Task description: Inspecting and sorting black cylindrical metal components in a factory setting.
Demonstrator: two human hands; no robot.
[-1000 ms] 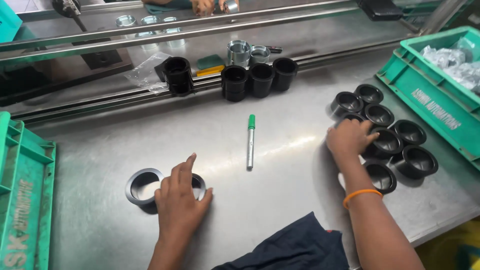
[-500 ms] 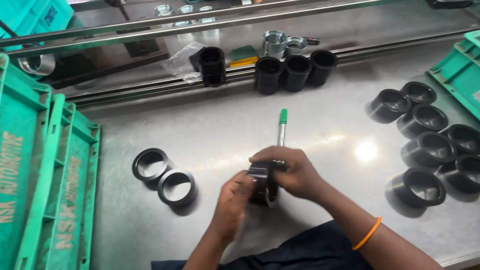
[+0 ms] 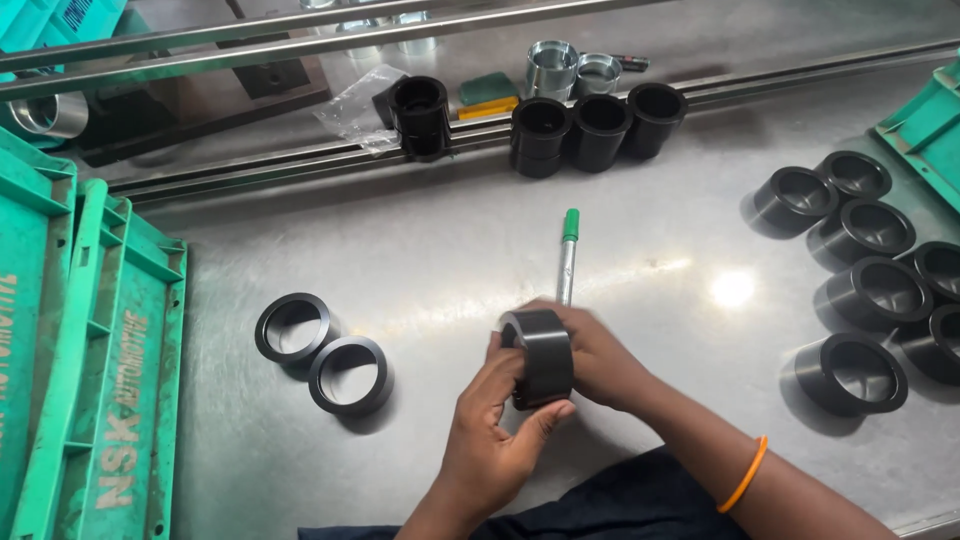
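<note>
Both of my hands hold one black cylindrical sleeve (image 3: 541, 355) over the steel table (image 3: 450, 260), near the front edge. My left hand (image 3: 492, 430) cups it from below and the left side. My right hand (image 3: 598, 358) grips it from behind and the right; an orange bangle is on that wrist. Two black rings (image 3: 293, 326) (image 3: 349, 374) lie flat on the table to the left of my hands. A marker pen (image 3: 567, 258) with a green cap lies just beyond the sleeve.
Several black sleeves (image 3: 850, 372) stand grouped at the right. More black sleeves (image 3: 598, 128) and two shiny metal ones (image 3: 552, 68) stand along the rail at the back. Green plastic crates (image 3: 90, 360) line the left edge, another crate corner (image 3: 925, 125) is at the right.
One second ago my left hand rested by the rings and my right hand was on the sleeves at the right. Now both hands hold one black sleeve at the centre, raised and turned slightly.
</note>
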